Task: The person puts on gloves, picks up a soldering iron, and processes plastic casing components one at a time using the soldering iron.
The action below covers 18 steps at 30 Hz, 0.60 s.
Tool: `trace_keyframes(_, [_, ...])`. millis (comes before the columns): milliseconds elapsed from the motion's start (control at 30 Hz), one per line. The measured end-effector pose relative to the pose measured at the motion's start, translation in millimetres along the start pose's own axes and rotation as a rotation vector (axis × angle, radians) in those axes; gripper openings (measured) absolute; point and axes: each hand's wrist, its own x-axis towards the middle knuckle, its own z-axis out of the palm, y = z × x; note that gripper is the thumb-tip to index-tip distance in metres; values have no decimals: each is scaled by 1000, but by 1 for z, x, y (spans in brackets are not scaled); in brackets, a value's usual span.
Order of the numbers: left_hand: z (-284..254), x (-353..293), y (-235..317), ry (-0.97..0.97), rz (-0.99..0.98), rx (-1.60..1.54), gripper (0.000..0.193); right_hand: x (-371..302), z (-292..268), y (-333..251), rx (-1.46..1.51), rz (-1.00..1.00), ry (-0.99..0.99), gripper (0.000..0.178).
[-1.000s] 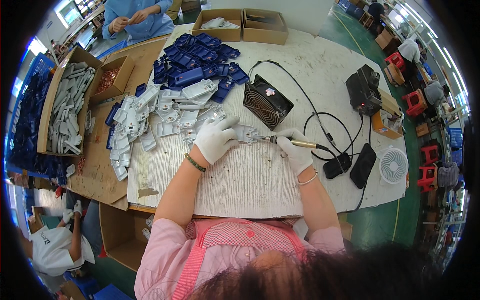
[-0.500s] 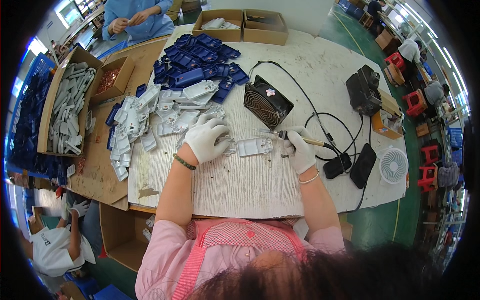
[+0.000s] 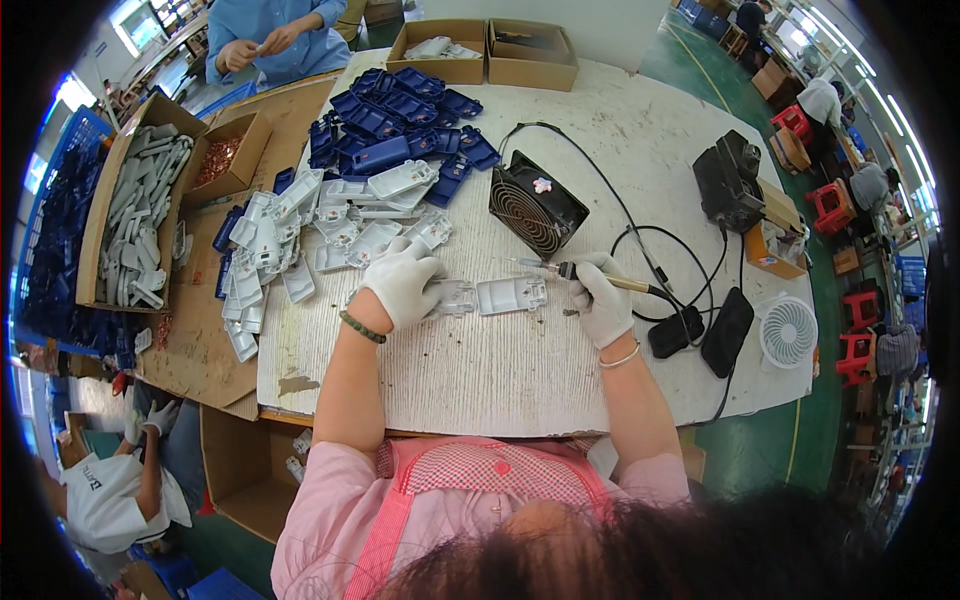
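Observation:
My gloved left hand (image 3: 402,284) rests on the table, its fingers curled over the left end of a white plastic casing (image 3: 458,297). Just right of that piece lies a second white casing (image 3: 510,295), its open side up. My right hand (image 3: 603,302), also gloved, is closed around a soldering iron (image 3: 622,283). The iron's tip points left, above the second casing and near the black fan (image 3: 537,206). Beyond my left hand spreads a pile of white casings (image 3: 265,245), with a heap of blue casings (image 3: 385,115) behind it.
Cables run from the iron past a black adapter (image 3: 676,332) and a black pouch-like item (image 3: 726,332). A small white fan (image 3: 787,331) stands at the right edge. Boxes of grey parts (image 3: 135,220) and copper-coloured bits (image 3: 226,160) sit left. Across the table is a co-worker (image 3: 280,40).
My left hand has shifted slightly left, so more of the casing under its fingers shows. My right hand and the soldering iron stay almost where they were.

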Motion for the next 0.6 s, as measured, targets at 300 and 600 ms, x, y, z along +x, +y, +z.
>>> trace_keyframes(300, [0,4,3,167,55,-33,18,2,3,1,31,13,-3,7])
trace_keyframes(600, [-60,-48,68,247,-7,-1040,23,7,-10,15,36,30,-21,11])
